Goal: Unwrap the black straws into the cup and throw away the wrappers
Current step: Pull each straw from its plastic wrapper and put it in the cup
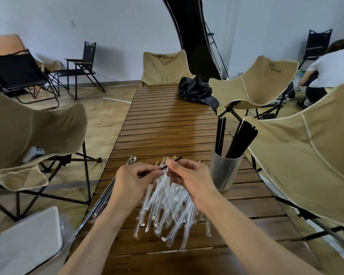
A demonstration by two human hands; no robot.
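Observation:
Both hands hold one black straw [178, 158] above the slatted wooden table [167, 124]. My right hand [189, 175] pinches its bare upper part between thumb and forefinger. My left hand [135, 177] grips the lower part, which runs back under my wrist in its clear wrapper. Beneath the hands lies a heap of clear plastic wrappers [167, 211]. At the table's right edge stands a frosted grey cup [224, 171] with several black straws [238, 139] upright in it.
A crumpled black bag [195, 91] lies at the table's far end. Beige folding chairs [38, 133] surround the table. A white lidded bin [26, 247] stands at the lower left. A person crouches at the far right [326, 72].

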